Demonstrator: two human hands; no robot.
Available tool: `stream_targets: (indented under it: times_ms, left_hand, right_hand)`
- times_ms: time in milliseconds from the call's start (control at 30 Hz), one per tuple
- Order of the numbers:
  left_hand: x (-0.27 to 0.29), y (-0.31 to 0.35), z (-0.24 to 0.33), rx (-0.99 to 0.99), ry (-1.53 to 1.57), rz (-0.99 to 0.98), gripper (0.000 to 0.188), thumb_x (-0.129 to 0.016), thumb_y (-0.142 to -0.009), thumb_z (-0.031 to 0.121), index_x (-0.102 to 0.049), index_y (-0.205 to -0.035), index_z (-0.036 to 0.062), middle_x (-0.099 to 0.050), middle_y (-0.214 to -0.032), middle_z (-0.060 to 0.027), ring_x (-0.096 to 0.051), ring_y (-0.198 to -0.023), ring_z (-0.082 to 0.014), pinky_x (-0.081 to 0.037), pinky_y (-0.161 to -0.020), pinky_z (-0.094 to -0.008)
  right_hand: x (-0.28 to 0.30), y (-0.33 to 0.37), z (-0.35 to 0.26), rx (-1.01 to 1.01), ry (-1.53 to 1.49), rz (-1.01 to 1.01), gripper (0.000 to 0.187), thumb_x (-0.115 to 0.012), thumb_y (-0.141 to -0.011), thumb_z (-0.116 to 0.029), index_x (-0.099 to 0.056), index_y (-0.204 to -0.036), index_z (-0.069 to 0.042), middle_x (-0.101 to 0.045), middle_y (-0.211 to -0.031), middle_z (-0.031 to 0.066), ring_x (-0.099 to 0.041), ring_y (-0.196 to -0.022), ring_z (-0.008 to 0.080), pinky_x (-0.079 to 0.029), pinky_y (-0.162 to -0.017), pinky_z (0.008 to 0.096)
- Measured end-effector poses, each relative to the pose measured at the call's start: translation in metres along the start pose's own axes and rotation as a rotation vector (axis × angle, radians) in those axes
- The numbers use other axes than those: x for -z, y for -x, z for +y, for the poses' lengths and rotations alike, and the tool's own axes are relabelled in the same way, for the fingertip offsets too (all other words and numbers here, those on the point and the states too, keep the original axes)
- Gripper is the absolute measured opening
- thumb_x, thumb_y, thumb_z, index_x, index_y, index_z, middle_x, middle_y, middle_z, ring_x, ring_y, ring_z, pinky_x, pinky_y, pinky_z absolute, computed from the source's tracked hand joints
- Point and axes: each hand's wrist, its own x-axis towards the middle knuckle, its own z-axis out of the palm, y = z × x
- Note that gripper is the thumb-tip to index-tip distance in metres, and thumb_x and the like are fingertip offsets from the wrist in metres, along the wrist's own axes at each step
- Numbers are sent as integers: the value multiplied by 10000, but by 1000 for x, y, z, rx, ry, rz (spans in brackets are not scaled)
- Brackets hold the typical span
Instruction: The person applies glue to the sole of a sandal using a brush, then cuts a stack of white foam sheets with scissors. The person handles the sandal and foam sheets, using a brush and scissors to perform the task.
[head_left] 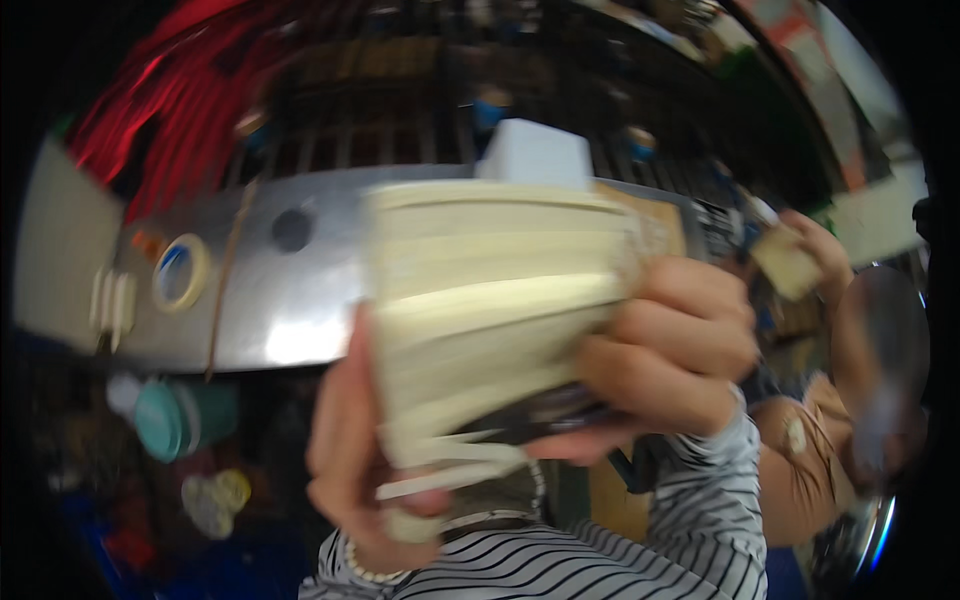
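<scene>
Close in front of me is a pale yellow, flat piece [490, 290] with creases running across it, blurred by motion. I cannot make out what kind of thing it is. My left hand [340, 460] is closed on its lower left edge, with the thumb side against it. Narrow cream strips [450, 475] stick out by the left fingers. At the other side, my right hand [680, 345] grips the right edge with fingers curled in. A dark gap shows under the piece, between the two hands.
A metal table [270, 300] lies behind, bearing a tape roll [182, 273], a brown stick [232, 270] and a white box [537, 155]. A turquoise lidded container [170, 420] stands lower left. On the right another person's hand [822, 250] holds a similar pale piece. Red strips [170, 110] hang far left.
</scene>
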Motion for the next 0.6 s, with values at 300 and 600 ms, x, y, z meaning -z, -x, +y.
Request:
stream_targets:
  times_ms: [300, 600]
  left_hand:
    - [-7, -31, 0, -10, 201, 277, 600, -490, -987, 385, -353, -1457, 37, -438, -1404, -173, -479, -1278, -287, -451, -1016, -395]
    - [4, -20, -14, 24, 153, 154, 369, -501, -1011, 237, -461, -1344, 85, -433, -1380, -139, -520, -1217, -246, -485, -984, -338]
  right_hand:
    - [0, 30, -2, -234, 44, -33, 366, -747, -711, -424, -571, -780, -111, -458, -693, 1, -504, -630, 171, -390, -455, 297]
    - [-24, 29, -22, -508, -325, 216, 516, -823, -635, -247, -614, -1071, -66, -568, -817, 33, -562, -638, 222, -414, -551, 343]
